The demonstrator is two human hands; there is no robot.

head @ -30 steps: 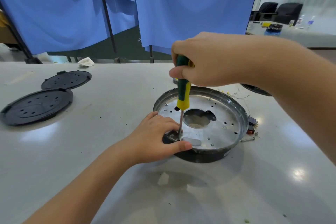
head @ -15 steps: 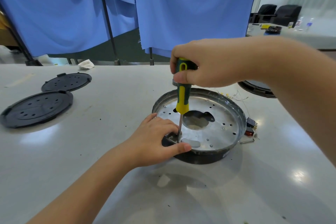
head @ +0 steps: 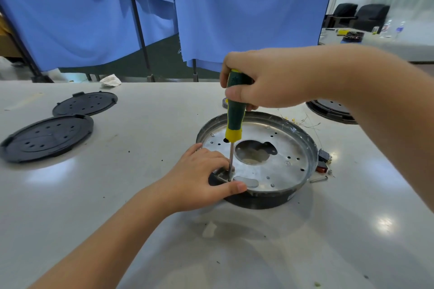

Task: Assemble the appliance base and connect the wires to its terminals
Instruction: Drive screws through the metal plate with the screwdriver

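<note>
Step in hand looks like driving a screw into a small bracket at the near-left rim of the appliance base (head: pixel 277 162). To do it well: keep the screwdriver (head: pixel 233 122) plumb over the screw, push down firmly w/ slow turns so the tip doesn't cam out, and keep the bracket pinned flat until the thread bites. The right hand (head: pixel 265 82) is wrapped round the green handle near its top, thumb pressed along the grip; shaft runs almost straight down to the bracket. The left hand (head: pixel 199 176) rests on the rim beside the tip, fingers curled over the bracket and thumb stretched along the base's edge; the screw head itself is too small to make out, so whether it's seated is unclear. The base sits on the desk (head: pixel 117 206) roughly centre-right: a round shiny metal plate w/ a big irregular centre cutout and many small holes, set in a dark shell. Thin wires (head: pixel 303 122) trail off its far-right side, apparently not yet connected, and a switch block (head: pixel 323 162) lies just beside the right edge.
</note>
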